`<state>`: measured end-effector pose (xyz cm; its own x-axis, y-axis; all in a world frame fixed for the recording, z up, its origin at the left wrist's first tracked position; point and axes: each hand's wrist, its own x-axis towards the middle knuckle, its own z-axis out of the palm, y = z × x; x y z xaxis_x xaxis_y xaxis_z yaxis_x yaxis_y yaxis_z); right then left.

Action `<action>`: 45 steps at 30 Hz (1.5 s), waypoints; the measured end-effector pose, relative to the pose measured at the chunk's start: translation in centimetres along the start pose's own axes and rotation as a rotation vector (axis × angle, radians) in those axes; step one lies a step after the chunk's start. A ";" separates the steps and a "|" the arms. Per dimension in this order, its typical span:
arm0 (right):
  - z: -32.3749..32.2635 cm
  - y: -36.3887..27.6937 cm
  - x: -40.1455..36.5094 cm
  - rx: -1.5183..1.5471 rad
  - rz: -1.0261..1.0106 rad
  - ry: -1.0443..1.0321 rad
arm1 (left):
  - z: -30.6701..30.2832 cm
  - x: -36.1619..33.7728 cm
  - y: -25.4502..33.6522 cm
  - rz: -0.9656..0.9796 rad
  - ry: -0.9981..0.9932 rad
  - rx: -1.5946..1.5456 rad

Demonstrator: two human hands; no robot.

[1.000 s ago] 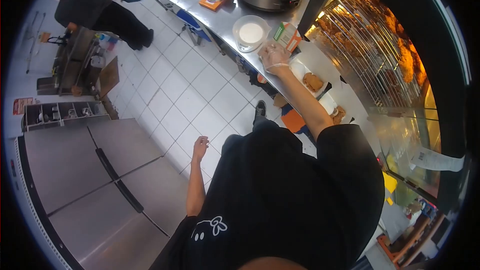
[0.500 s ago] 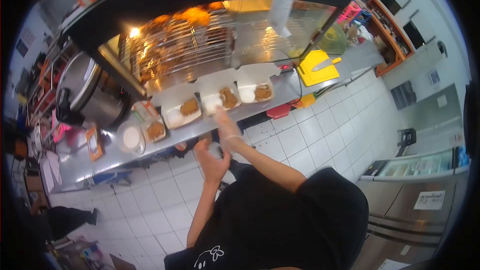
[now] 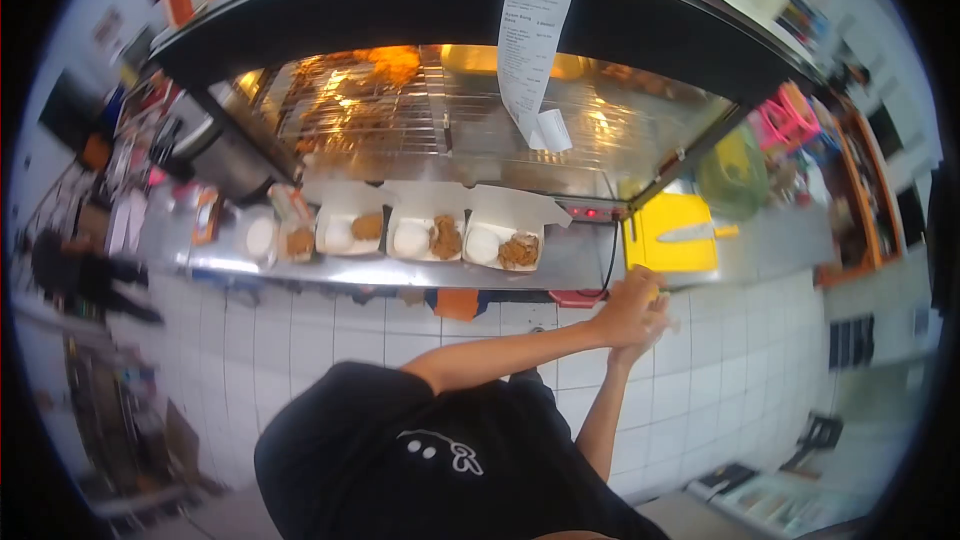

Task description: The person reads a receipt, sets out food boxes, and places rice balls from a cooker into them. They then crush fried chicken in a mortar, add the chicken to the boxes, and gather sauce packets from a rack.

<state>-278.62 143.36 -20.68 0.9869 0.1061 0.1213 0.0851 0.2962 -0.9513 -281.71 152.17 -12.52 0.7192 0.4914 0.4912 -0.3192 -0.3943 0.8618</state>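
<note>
My left hand (image 3: 622,312) reaches across to the right, just below the yellow cutting board (image 3: 685,248), with its fingers bent over my right hand (image 3: 650,336). What lies between the two hands is too blurred to make out, and the right fingers are partly hidden. A knife (image 3: 695,233) lies on the board. Left of the hands stand open white boxes, each with a white mound and brown fried food: a left one (image 3: 350,224), a middle one (image 3: 424,230) and a right one (image 3: 505,236). Further left is a smaller carton (image 3: 297,240) with fried food.
A heated glass cabinet (image 3: 450,155) stands behind the boxes, with a paper receipt (image 3: 537,50) hanging in front. A black cable (image 3: 611,258) runs down beside the board. A round white container (image 3: 262,235) and a large cooker (image 3: 225,155) are at left. Another person (image 3: 85,265) stands far left.
Both hands have moved from the boxes to the right, near the yellow board, and come together. The left hand was apart with spread fingers. The view has turned and shifted.
</note>
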 end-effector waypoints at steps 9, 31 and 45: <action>-3.6 -2.5 16.7 -0.252 0.207 -0.246 | 13.3 7.2 -9.1 -0.028 -0.006 0.471; 1.7 -0.4 27.9 -0.305 -0.054 -0.455 | 14.3 22.5 -15.3 -0.389 -0.036 0.387; -2.3 16.1 42.2 -0.663 0.206 -0.599 | -2.3 6.8 -9.4 -0.816 -0.632 0.513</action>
<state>-235.32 150.45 -31.48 0.7714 0.6254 -0.1177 0.1592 -0.3687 -0.9158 -275.25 160.99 -17.03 0.8231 0.3263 -0.4648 0.5678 -0.4790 0.6694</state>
